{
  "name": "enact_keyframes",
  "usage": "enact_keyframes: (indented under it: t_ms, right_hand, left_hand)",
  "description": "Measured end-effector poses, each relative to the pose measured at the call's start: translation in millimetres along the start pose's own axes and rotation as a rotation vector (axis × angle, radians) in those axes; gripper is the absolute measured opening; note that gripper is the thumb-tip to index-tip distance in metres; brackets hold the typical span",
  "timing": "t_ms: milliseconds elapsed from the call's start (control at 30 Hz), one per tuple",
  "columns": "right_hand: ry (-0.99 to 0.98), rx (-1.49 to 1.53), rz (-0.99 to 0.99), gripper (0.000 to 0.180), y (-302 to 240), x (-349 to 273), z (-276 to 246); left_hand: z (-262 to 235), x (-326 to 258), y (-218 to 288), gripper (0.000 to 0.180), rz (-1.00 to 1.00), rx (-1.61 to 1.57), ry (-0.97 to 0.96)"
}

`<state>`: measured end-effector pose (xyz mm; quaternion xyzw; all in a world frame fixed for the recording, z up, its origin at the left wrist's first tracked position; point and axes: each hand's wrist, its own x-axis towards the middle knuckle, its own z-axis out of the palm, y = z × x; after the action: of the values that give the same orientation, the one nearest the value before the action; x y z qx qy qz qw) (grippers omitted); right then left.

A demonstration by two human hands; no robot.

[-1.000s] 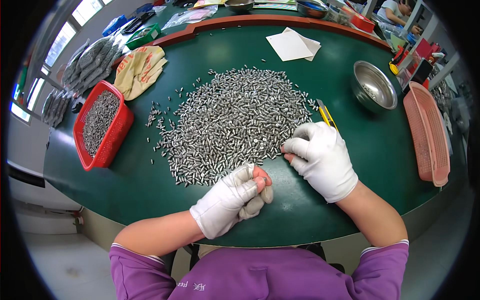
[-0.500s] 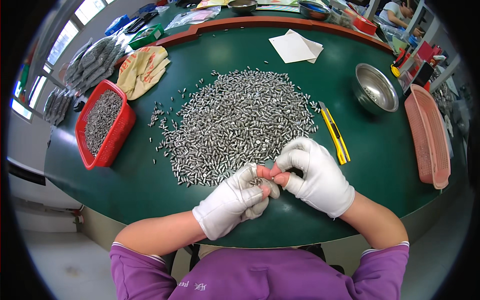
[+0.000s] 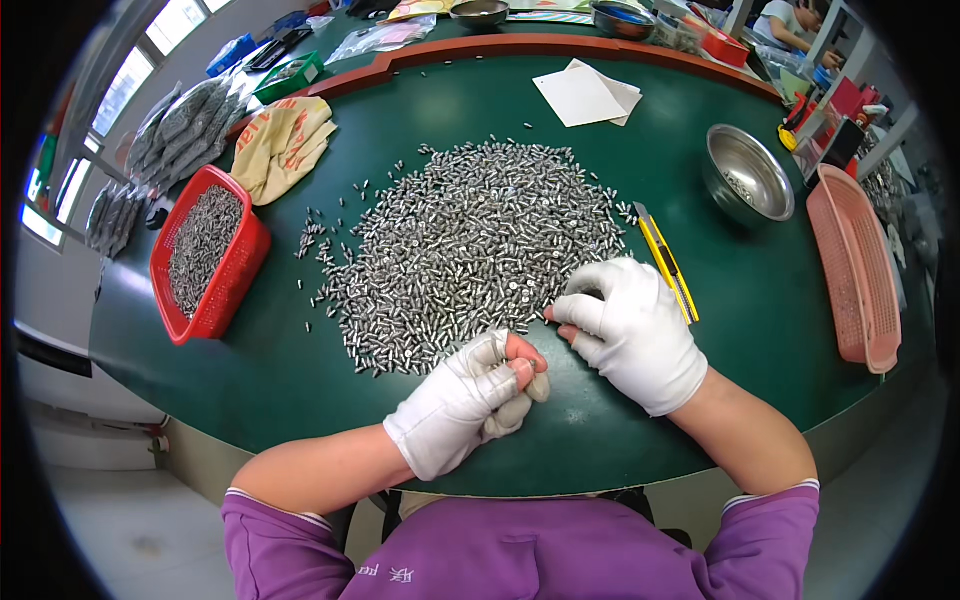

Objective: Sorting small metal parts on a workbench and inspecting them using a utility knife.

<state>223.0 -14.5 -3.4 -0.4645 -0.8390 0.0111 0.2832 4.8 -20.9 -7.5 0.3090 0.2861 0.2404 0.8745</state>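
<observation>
Just ahead of the fingertips, at the near edge of the heap of small metal pins [image 3: 470, 250], both gloved hands work close together on the green table [image 3: 700, 420]. The left hand [image 3: 470, 400] is curled into a loose fist, its fingers drawn together with the bare fingertips pressed against the thumb; whether it holds pins inside the curl I cannot tell. The right hand [image 3: 630, 330] lies palm down, its fingers bent and slightly spread, their tips touching the nearest pins at the heap's lower right fringe. Beyond the right fingers, just beside the knuckles, lies a yellow utility knife [image 3: 668, 265]; farther out to that side stand a steel bowl [image 3: 750, 175] and a pink basket [image 3: 850, 270]. Well apart to the left of the left fingers sits a red tray [image 3: 210, 250] already part-filled with the same pins.

By the look of it, the step in hand is picking pins off the heap's near edge and gathering them in the left fist. The next move seems to call for a fine pinch by the right fingertips on a few pins without scattering the loose ones round about, and a steady left hand so nothing slips from the curl.
</observation>
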Motion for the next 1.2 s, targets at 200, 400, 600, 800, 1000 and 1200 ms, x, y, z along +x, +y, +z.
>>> enact_keyframes:
  t_ms: [200,400,600,800,1000,1200]
  right_hand:
    - [-0.035,-0.056,0.007,0.013,-1,-1,-2]
    - [-0.061,-0.155,0.016,0.015,-4,-3,-2]
    - [0.085,0.258,-0.038,0.018,-11,0,-8]
    - [0.068,0.399,-0.046,0.02,-11,-4,-1]
    - [0.091,0.108,0.034,0.018,-7,-1,0]
    - [-0.004,-0.059,-0.003,0.012,-3,2,1]
  left_hand:
    - [-2,0,-2,0.018,0.012,0.004,-0.004]
    - [-7,0,-1,0.022,-0.006,-0.036,-0.048]
    - [-4,0,-1,0.024,-0.006,-0.034,-0.04]
    - [-5,-2,-1,0.022,-0.062,-0.034,-0.043]
    - [-5,1,0,0.019,-0.033,0.001,-0.055]
    - [-6,0,0,0.02,-0.019,0.012,-0.068]
